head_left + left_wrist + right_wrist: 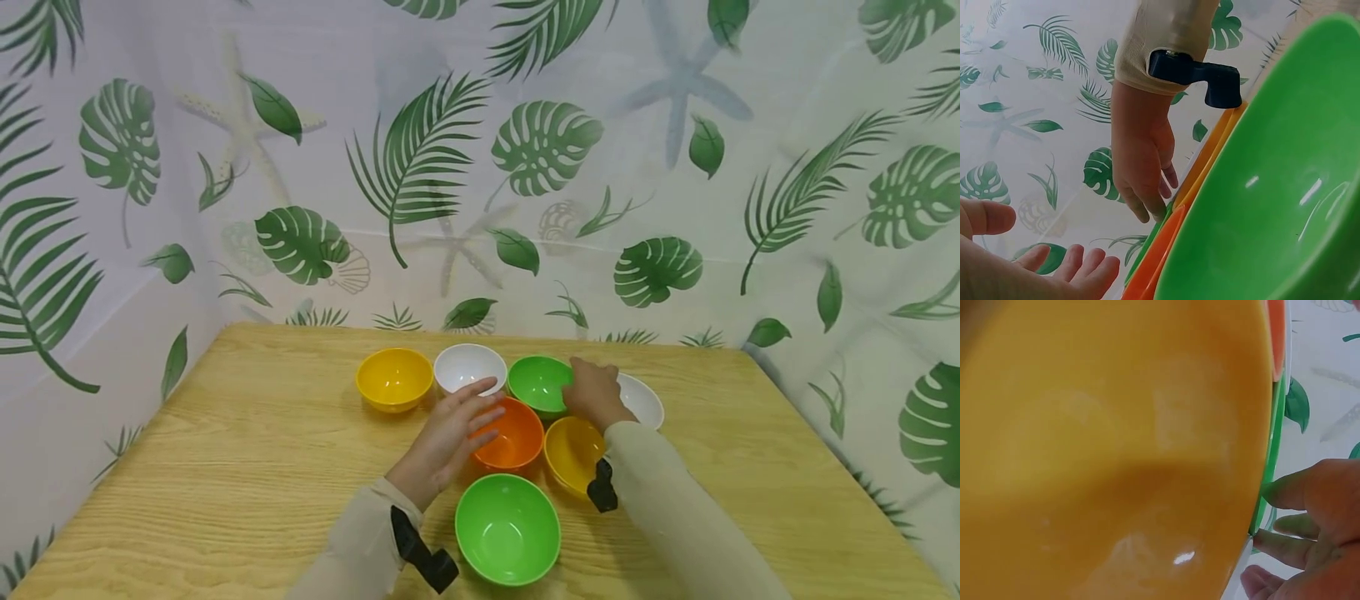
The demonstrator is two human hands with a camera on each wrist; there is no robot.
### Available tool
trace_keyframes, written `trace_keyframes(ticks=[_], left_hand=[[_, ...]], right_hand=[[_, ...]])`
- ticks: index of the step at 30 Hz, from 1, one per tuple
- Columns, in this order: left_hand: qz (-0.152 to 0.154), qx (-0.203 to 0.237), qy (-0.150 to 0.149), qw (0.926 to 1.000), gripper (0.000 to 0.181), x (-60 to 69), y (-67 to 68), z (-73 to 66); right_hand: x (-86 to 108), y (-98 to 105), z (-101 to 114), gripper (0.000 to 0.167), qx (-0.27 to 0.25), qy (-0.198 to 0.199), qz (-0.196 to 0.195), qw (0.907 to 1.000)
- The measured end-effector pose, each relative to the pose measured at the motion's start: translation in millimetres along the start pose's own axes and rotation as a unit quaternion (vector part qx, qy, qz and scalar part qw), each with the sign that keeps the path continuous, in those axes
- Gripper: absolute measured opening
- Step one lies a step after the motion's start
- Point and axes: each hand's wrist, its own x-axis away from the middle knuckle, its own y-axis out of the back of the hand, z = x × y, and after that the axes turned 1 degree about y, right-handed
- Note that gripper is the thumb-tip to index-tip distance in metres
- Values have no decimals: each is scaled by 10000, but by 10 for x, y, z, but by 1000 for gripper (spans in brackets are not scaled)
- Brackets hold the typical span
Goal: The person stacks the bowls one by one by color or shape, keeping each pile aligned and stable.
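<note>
My left hand (452, 432) hovers with fingers spread over the left side of an orange bowl (517, 446), holding nothing. My right hand (596, 392) reaches down at the right rim of a green bowl (538, 385) in the back row. In the right wrist view its thumb (1288, 490) touches or nearly touches the green rim, with loosely extended fingers close by. A white bowl (643, 404) is partly hidden behind that hand. Under the right wrist sits a yellow bowl (570, 454). A larger-looking green bowl (508, 533) stands nearest me, right of the left forearm.
Another white bowl (465, 367) and a yellow bowl (394, 379) continue the back row leftward. All bowls stand upright, close together, on a wooden table (225, 467). A leaf-patterned cloth (450, 167) hangs behind and along both sides.
</note>
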Motion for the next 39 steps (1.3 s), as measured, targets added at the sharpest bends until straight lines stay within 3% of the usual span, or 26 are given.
trace_keyframes(ticks=[11, 17, 26, 29, 34, 39], left_hand=[[127, -53, 69, 9999, 43, 1, -24, 40], [215, 92, 132, 9996, 43, 5, -42, 42], [352, 104, 48, 9993, 43, -3, -62, 56], [370, 127, 47, 9992, 44, -8, -74, 63], [319, 154, -5, 9994, 45, 19, -44, 74], [276, 131, 9, 9995, 46, 66, 13, 77]], right_hand=[[-2, 24, -114, 49, 412, 411, -520, 9969], [-22, 48, -133, 54, 421, 408, -245, 9980], [-70, 241, -63, 59, 347, 268, 200, 9988], [-105, 269, -57, 49, 403, 313, 227, 9984], [-176, 257, 23, 16, 262, 331, 262, 9988], [-227, 192, 126, 16, 263, 178, 414, 9986]])
